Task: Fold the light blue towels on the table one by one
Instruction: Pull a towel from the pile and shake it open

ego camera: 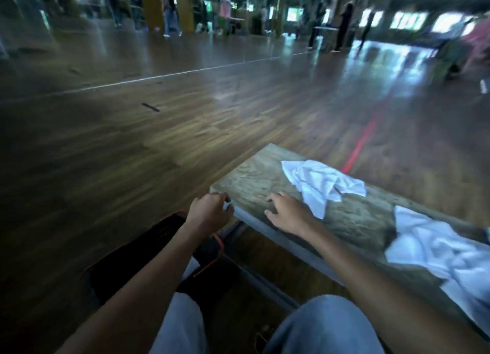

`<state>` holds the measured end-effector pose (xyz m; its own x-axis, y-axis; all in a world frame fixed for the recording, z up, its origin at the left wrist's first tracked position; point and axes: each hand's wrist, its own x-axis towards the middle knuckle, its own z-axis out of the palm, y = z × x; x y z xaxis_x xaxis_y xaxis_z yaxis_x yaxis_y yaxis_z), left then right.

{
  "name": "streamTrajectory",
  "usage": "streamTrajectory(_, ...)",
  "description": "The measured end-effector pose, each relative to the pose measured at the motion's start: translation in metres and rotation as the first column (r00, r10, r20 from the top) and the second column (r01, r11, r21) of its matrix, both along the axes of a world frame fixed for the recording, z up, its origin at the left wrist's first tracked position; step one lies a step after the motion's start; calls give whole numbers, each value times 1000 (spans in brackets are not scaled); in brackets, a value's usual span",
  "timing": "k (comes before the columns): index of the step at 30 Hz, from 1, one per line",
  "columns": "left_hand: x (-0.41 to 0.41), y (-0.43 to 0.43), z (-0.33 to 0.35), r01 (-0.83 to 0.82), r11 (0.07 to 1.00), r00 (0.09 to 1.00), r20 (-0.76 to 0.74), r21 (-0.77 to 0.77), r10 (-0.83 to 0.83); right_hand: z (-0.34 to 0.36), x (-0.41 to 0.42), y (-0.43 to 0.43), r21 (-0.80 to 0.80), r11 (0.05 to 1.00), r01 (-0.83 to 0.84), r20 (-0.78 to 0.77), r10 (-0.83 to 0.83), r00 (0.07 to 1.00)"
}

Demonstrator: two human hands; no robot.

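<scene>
Right hand [286, 213] splayed on table [252, 178] beside towel [320, 181]

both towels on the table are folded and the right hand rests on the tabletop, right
No. The head view shows the far towel and the near towel both crumpled, not folded, on the table. The right hand does rest on the tabletop.

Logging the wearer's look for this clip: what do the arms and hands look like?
The left forearm and right forearm are bare to the frame edge, no sleeves showing. The left hand and right hand carry no gloves, watch or bands; blur could hide rings.
</scene>
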<state>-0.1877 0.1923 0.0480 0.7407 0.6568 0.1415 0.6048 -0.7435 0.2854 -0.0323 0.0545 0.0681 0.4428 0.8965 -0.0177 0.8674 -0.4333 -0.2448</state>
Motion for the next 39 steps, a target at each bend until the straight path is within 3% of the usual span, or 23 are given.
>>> streamTrajectory(8, 80, -92, 38, 300, 954, 954, 12, -12, -300, 27, 42, -142, 41, 949, 314, 32, -315, 949)
streamTrajectory(13, 116, -144, 40, 390, 919, 920, -3, -59, -391, 22, 57, -209, 32, 888, 459, 18, -460, 888)
streamTrajectory(26, 178, -276, 14, 666, 739, 736, -72, -108, -673, -15, 67, -359, 74, 704, 707, -36, -706, 707)
streamTrajectory(33, 207, -348, -19, 789, 599, 598, -56, -133, -800, -36, 59, -425, 57, 535, 843, -73, -840, 538)
streamTrajectory(39, 226, -391, -42, 781, 587, 606, 30, -211, -795, -58, 70, -449, -24, 447, 894, -154, -886, 438)
